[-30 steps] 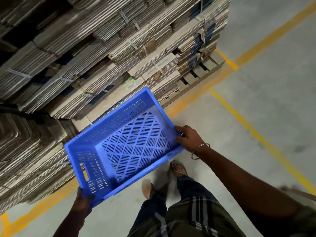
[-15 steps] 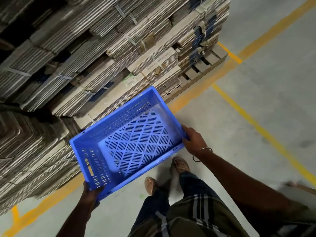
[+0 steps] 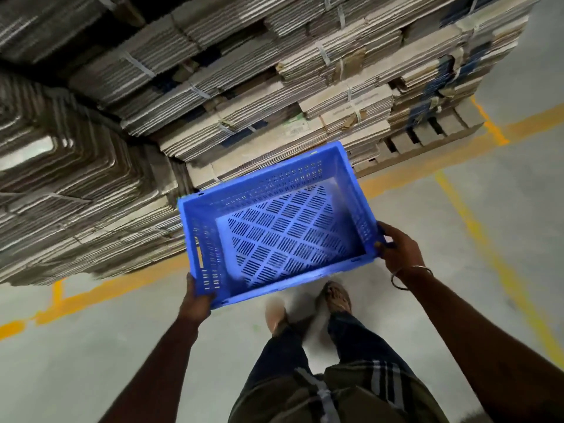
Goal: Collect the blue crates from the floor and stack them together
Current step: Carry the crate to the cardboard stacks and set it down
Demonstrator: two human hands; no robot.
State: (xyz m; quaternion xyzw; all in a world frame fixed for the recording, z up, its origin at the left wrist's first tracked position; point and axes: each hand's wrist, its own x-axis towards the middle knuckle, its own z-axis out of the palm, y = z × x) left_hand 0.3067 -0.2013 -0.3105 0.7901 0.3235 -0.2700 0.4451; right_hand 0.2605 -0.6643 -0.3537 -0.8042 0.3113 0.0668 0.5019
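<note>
One empty blue crate (image 3: pixel 274 230) with slotted walls and a perforated bottom is carried in the air in front of me, open side up. My left hand (image 3: pixel 197 300) grips its near left corner from below, fingers curled under the rim. My right hand (image 3: pixel 396 250), with a metal bangle on the wrist, grips the crate's right end wall. No other crate is in view.
Tall stacks of strapped flat cardboard (image 3: pixel 213 87) on a wooden pallet (image 3: pixel 427 135) fill the left and top, close behind the crate. Yellow lines (image 3: pixel 488 239) mark the grey concrete floor. My feet (image 3: pixel 335 297) stand just below the crate.
The crate has turned from a diagonal tilt to nearly square in front of me and shifted right. The view has swung toward the cardboard stacks. Both hands keep their hold.
</note>
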